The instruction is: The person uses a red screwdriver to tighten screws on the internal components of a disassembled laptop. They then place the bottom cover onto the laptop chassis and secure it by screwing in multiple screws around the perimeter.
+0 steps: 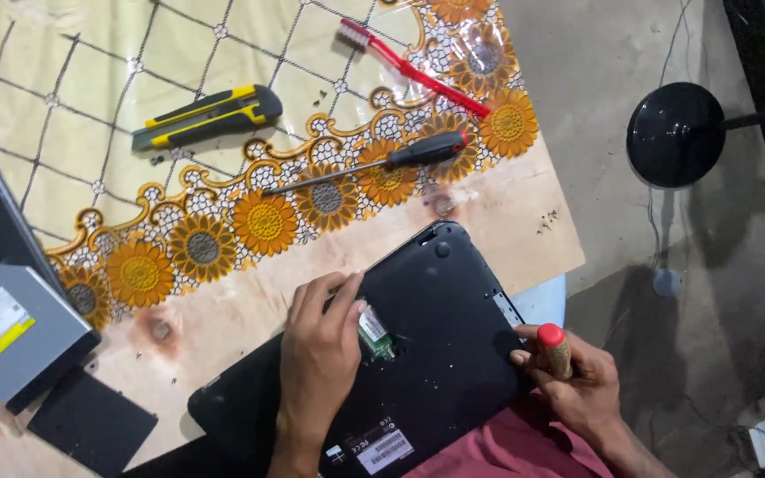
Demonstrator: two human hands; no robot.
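Bare plywood point(524, 221) lies open right of the laptop point(436, 354); behind it, a screwdriver point(374, 164), utility knife point(210, 115) and toothbrush point(413, 66) obstruct; an optical drive point(11, 327) blocks the left.

Informal home repair spot: plywood counter point(506, 221) with floral cloth point(223, 177), bare concrete floor point(613, 106). Screwdriver point(374, 165), utility knife point(207, 116), toothbrush point(413, 68), removed disc drive point(11, 332), upturned laptop point(436, 345).
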